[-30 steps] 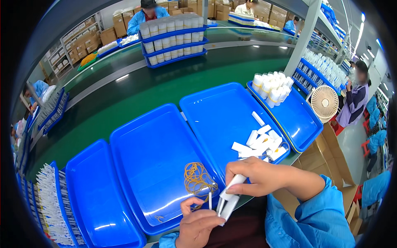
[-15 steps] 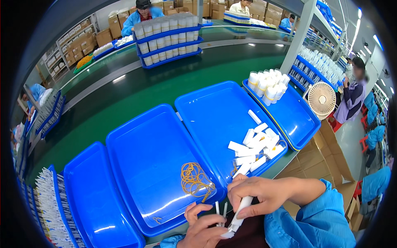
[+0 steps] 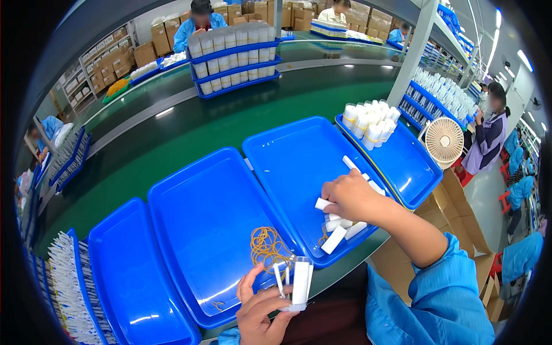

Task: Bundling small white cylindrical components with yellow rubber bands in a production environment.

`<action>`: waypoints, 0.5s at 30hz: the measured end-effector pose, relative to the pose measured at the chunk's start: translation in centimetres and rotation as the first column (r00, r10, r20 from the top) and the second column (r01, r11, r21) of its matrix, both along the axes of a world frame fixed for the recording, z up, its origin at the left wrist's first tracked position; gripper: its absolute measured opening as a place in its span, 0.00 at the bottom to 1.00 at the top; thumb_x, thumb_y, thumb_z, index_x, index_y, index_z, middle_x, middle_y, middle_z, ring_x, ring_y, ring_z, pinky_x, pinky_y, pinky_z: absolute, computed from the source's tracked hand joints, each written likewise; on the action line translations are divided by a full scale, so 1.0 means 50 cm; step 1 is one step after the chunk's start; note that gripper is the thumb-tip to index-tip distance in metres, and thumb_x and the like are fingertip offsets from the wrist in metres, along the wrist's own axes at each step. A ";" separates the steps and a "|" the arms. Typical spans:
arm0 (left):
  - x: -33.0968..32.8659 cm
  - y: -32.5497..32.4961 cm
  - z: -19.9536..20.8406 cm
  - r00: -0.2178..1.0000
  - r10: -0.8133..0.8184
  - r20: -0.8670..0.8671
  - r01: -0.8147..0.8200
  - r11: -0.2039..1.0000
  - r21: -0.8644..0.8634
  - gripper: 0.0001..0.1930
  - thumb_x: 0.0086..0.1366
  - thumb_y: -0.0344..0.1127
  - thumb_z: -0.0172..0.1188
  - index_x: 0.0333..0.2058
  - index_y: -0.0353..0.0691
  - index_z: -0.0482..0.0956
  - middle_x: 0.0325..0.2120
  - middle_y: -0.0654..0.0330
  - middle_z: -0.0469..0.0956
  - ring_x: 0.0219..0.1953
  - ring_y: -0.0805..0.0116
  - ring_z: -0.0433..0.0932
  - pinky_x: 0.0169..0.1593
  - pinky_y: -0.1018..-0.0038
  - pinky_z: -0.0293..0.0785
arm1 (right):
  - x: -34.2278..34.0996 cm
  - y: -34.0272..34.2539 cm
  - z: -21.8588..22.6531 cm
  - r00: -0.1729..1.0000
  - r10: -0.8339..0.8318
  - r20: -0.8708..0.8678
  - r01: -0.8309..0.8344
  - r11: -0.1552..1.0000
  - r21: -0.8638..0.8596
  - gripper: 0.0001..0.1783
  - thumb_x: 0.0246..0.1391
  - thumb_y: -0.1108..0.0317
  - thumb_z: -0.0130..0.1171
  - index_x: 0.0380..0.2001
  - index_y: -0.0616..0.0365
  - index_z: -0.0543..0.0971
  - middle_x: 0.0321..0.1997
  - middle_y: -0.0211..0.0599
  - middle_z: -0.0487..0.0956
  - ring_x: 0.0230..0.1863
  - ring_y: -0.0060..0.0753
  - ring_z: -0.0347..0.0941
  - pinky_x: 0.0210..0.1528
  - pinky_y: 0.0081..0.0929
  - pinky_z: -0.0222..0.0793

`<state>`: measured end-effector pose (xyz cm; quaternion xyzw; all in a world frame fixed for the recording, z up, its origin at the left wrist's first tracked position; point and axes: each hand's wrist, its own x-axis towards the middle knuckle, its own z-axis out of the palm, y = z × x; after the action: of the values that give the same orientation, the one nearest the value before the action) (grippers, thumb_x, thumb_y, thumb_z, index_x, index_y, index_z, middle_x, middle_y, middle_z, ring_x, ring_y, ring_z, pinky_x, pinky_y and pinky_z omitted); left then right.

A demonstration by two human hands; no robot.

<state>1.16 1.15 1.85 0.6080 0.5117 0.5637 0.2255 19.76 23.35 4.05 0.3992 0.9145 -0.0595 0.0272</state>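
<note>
A: Where do things stand?

B: The left hand, near the bottom edge, pinches a few white flat tubes upright between thumb and fingers, just over the near rim of the middle blue tray. The right hand is out over the blue tray to the right of it, fingers curled down onto the loose pile of white tubes at that tray's near right corner; it looks closed on 1 piece, though the fingertips are hidden.

A: How would you do this pick well?

B: Take 1 tube cleanly from the top of the pile instead of raking several, and turn it to the same way up as the ones in the left hand before bringing it across. Keep the left bundle squared, ends level, so the next piece slides in flat. The tangle of tan rubber bands lies just beside the left hand in the middle tray, so I would keep the bundle clear of it.

A: What differs from half a second ago?

B: Then both hands were together at the near edge, the right one holding a tube against the left. Now the right hand has gone out to the pile, and the left alone holds the bundle. The trays, bands and the far tray of white bottles lie as before.
</note>
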 end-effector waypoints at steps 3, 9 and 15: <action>0.003 -0.007 -0.003 0.988 0.086 0.129 -0.086 0.996 0.001 0.07 0.46 0.27 0.67 0.26 0.36 0.79 0.28 0.55 0.78 0.52 0.47 0.67 0.54 0.57 0.59 | -0.015 0.023 -0.018 0.997 0.068 -0.043 -0.072 0.994 -0.082 0.12 0.44 0.60 0.63 0.31 0.51 0.75 0.30 0.30 0.76 0.36 0.35 0.71 0.41 0.33 0.56; -0.009 -0.019 -0.004 0.990 0.058 0.127 -0.049 0.996 -0.070 0.04 0.49 0.28 0.64 0.26 0.38 0.80 0.26 0.59 0.78 0.43 0.57 0.73 0.55 0.52 0.57 | -0.053 -0.025 0.003 0.794 0.234 -0.560 -0.312 0.949 -0.046 0.07 0.51 0.67 0.57 0.34 0.53 0.78 0.30 0.34 0.74 0.37 0.33 0.70 0.39 0.28 0.61; -0.010 0.002 -0.006 0.999 -0.021 0.039 0.017 0.996 0.088 0.02 0.50 0.29 0.63 0.25 0.42 0.81 0.26 0.63 0.78 0.35 0.64 0.75 0.55 0.55 0.54 | -0.060 -0.102 0.011 0.528 -0.311 -0.790 -0.556 0.577 -0.598 0.09 0.52 0.69 0.59 0.37 0.60 0.78 0.32 0.30 0.75 0.38 0.20 0.69 0.39 0.19 0.64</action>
<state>0.67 1.26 1.54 0.6107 0.4762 0.5953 0.2143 16.77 18.24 4.61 0.1826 0.7026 -0.6475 -0.2319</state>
